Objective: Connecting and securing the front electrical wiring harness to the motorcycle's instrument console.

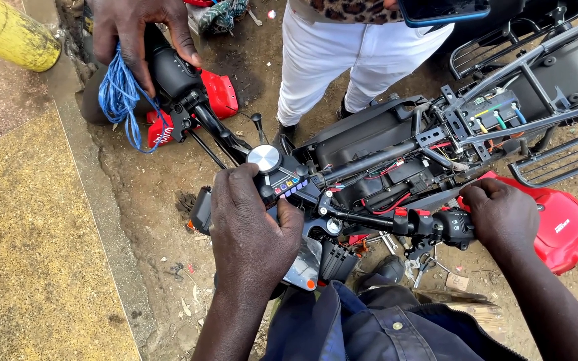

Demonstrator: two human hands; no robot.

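While a stripped motorcycle [396, 160] stands on bare, oil-stained ground [148, 194], the person's left hand [252, 230] rests over the centre of the handlebar [362, 217], fingers curled down around the black instrument housing [289, 190], just below a round silver cap [264, 158] and a row of small coloured buttons [291, 185]. The right hand [503, 214] is closed around the right handlebar grip, next to the black switch cluster [446, 226]; the grip itself is hidden under the fingers. With its bodywork off, the motorcycle shows a black frame, red and black wiring [386, 194] and a rear rack [556, 160] running toward the upper right. A red body panel [560, 227] lies on the ground just beyond the right hand, and another red panel [219, 93] sits under the far end of the handlebar. There, a second person's hand [138, 33] grips the left handlebar end [172, 70], with a loose bundle of blue cord [122, 100] hanging from its fingers. A third person in white trousers [332, 60] stands close behind the machine, holding a phone [443, 10] at the top edge of the view. Small metal tools, possibly spanners [386, 241], lie in the dirt beneath the handlebar, though they are too cluttered to tell apart. A yellow cylinder [11, 33] lies at the upper left on a speckled concrete kerb [35, 234]. The person's dark blue jacket [362, 327] fills the bottom of the view
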